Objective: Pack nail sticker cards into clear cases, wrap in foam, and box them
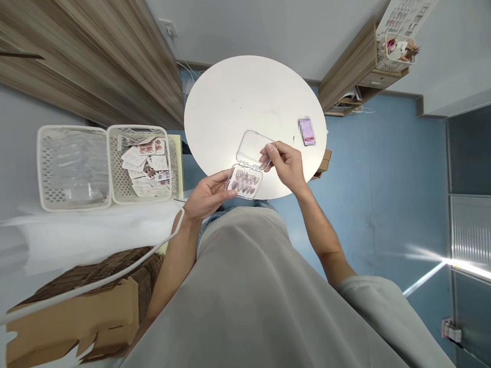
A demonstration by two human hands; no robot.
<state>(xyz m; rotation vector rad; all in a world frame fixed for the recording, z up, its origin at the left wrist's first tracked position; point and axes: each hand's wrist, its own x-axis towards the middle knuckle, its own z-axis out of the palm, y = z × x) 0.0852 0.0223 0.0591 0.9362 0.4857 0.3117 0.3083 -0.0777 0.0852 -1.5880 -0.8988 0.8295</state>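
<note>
A clear hinged plastic case [255,147] lies opened out over the near edge of the round white table. Its lower half holds a set of decorated press-on nails [245,183] in pink and grey tones, laid in two rows. My left hand [207,194] grips that lower half from the left, thumb on the front rim and fingers behind. At the lid's right side is my right hand [284,162], its thumb and fingers pinched together on the clear lid's edge.
The round white table [253,82] bears a purple-and-pink packet [307,131] at its right. Left of me stand a white basket with clear plastic packages [82,163] and a basket of printed nail cards [148,163]. Cardboard boxes [95,312] lie at lower left; a wooden cabinet [349,66] is at upper right.
</note>
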